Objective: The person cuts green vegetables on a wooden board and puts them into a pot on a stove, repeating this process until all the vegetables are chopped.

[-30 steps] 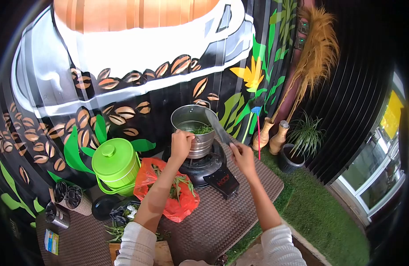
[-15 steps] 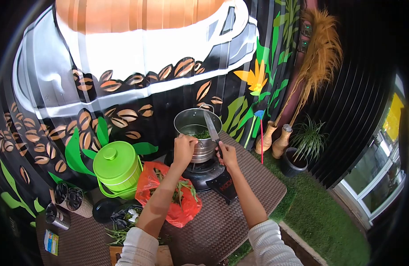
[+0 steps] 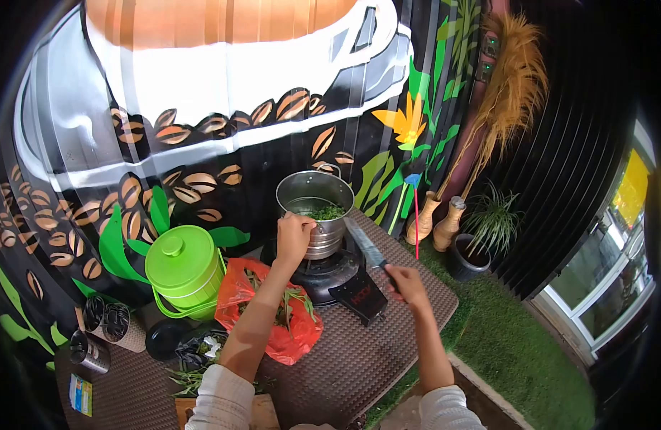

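Observation:
My right hand (image 3: 408, 283) is closed round the black handle of a kitchen knife (image 3: 367, 246), whose blade points up and left beside the pot. The steel pot (image 3: 323, 249) stands on a black gas stove (image 3: 317, 285) and has chopped green leaves (image 3: 326, 212) inside. At the pot's near-left rim, my left hand (image 3: 294, 239) has its fingers bent and pressed together on the edge. Exactly what part they grip is hidden. Below my left forearm lies an open red plastic bag (image 3: 291, 344) with leafy stems in it.
A lime-green lidded bucket (image 3: 187, 266) stands left of the bag. Several cups and a tin (image 3: 91, 351) are at the table's left. A wooden board (image 3: 264, 412) lies close to me. The table's right edge borders grass, vases (image 3: 448, 223) and a potted plant (image 3: 470, 258).
My right hand has moved right and down, taking the knife from above the pot's rim to beside the pot. My left hand stays at the rim. The view has shifted slightly.

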{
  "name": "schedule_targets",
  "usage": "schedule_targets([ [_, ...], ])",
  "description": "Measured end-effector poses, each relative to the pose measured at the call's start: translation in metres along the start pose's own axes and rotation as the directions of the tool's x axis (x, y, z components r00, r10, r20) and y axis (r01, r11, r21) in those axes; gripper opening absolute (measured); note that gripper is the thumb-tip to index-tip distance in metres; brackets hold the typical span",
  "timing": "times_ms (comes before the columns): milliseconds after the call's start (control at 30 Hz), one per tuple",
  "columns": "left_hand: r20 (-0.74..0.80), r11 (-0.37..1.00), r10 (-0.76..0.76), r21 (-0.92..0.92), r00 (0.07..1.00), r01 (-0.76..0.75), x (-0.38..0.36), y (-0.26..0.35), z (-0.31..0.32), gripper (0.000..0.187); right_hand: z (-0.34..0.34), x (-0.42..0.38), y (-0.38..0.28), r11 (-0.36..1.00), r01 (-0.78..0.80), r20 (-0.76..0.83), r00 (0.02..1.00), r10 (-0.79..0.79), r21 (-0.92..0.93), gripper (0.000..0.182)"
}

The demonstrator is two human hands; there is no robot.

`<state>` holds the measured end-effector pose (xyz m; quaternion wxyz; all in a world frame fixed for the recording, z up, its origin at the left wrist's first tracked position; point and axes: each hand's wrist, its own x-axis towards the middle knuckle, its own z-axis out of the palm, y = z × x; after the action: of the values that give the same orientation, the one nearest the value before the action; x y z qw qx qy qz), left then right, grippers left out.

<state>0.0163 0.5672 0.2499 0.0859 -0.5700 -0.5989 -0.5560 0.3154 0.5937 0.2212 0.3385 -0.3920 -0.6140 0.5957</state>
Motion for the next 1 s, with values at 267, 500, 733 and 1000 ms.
schedule_targets([
  [267, 0.005, 0.999, 0.043, 0.021, 0.999, -0.043, 0.000, 0.001, 0.000, 0.008, -0.015, 0.051, -0.151, 0.620, 0.339, 0.230, 0.940, -0.251, -0.708, 0.041],
  [500, 0.015, 0.999, -0.016, 0.032, 1.000, 0.016, -0.001, -0.002, 0.000, 0.009, 0.012, 0.109, -0.218, 0.363, 0.094, 0.155, 0.978, 0.142, -0.927, 0.037],
  [733, 0.029, 0.995, 0.061, 0.080, 0.998, -0.063, 0.000, -0.005, -0.001, 0.012, 0.028, 0.113, -0.214, 0.347, 0.203, 0.242, 0.967, 0.074, -0.916, 0.034],
  [1000, 0.032, 0.997, 0.048, 0.054, 0.998, -0.049, 0.000, -0.003, -0.002, 0.012, 0.036, 0.114, -0.217, 0.229, 0.182, 0.207, 0.974, 0.091, -0.956, 0.030],
])
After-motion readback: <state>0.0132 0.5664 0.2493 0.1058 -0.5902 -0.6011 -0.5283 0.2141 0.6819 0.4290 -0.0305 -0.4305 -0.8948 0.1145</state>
